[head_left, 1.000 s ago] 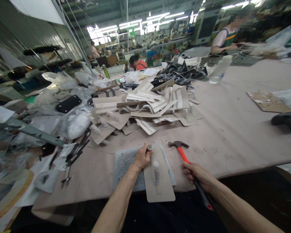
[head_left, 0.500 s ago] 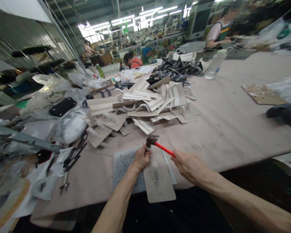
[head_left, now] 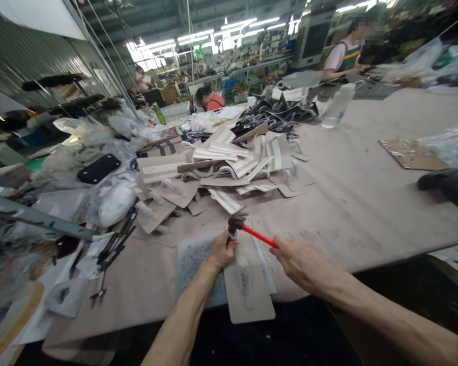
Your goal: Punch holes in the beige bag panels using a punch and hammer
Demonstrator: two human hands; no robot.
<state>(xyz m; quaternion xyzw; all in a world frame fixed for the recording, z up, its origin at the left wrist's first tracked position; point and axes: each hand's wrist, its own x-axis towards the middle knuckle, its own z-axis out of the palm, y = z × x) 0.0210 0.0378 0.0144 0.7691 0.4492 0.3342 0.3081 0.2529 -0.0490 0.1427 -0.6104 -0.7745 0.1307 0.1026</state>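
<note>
My left hand point(head_left: 220, 251) is closed round a small metal punch point(head_left: 234, 234) held upright on a tan cardboard piece point(head_left: 248, 292). That piece lies on a grey pad point(head_left: 193, 264) at the table's near edge. My right hand point(head_left: 299, 261) grips the red handle of a hammer point(head_left: 252, 232). The dark hammer head rests on top of the punch.
A heap of tan cardboard pieces with white strips point(head_left: 229, 165) lies just beyond. Black tools point(head_left: 112, 244) and plastic bags point(head_left: 107, 201) crowd the left. A water bottle point(head_left: 336, 107) stands far right, a cardboard sheet point(head_left: 412, 154) to the right. Other people work at the back.
A second ago the hammer lay on the table to the right with my right hand on its handle. It has swung left onto the punch and stays there.
</note>
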